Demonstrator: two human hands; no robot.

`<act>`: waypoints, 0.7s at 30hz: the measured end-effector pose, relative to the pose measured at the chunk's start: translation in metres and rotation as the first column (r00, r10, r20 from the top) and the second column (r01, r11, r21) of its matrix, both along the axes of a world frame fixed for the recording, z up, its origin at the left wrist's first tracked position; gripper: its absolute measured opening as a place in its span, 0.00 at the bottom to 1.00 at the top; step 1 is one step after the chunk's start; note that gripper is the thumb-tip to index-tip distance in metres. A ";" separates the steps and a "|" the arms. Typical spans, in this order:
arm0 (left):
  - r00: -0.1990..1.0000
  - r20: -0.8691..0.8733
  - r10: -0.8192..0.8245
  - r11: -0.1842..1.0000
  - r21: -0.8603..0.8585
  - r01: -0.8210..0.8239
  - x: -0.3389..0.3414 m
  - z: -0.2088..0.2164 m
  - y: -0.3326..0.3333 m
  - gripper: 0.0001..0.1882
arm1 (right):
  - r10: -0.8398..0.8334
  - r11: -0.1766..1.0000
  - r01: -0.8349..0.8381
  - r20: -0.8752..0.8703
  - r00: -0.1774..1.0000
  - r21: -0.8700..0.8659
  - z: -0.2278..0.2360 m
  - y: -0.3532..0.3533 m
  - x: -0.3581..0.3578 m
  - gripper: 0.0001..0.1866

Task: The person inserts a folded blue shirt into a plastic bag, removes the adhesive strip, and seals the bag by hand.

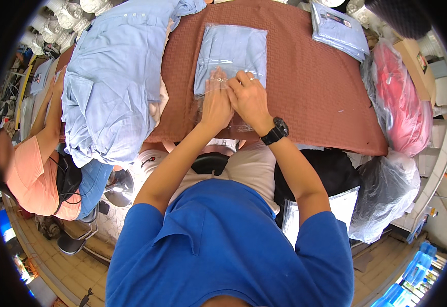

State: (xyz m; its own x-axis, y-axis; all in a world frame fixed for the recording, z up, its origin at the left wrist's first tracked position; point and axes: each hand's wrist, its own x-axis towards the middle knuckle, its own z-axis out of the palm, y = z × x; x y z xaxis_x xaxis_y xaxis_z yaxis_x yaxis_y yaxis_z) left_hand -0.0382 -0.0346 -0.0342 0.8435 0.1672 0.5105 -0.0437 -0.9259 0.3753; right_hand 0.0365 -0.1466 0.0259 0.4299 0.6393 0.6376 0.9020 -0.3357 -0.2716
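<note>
Head camera view: right of the heaped blue shirts (113, 77), a left hand (216, 100) lies flat on a plastic-bagged blue shirt (231, 46), seemingly to keep it still, while the right hand (248, 97), fingers curled, rests at the clear wrap (258, 66), any pinch impossible to tell.
</note>
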 end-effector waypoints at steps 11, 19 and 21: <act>0.900 0.002 0.435 0.898 0.063 -0.435 0.078 -0.028 0.023 0.34 | 0.024 0.999 -0.027 0.070 0.997 0.046 -0.007 0.011 -0.020 0.05; 0.950 0.136 0.281 0.952 0.088 -0.294 0.102 -0.033 0.053 0.27 | 0.090 0.996 -0.090 0.026 0.996 -0.027 -0.004 0.008 -0.027 0.07; 0.962 0.079 0.262 0.960 0.085 -0.268 0.105 -0.026 0.051 0.26 | 0.098 0.995 -0.098 0.028 0.995 -0.002 -0.007 0.008 -0.025 0.07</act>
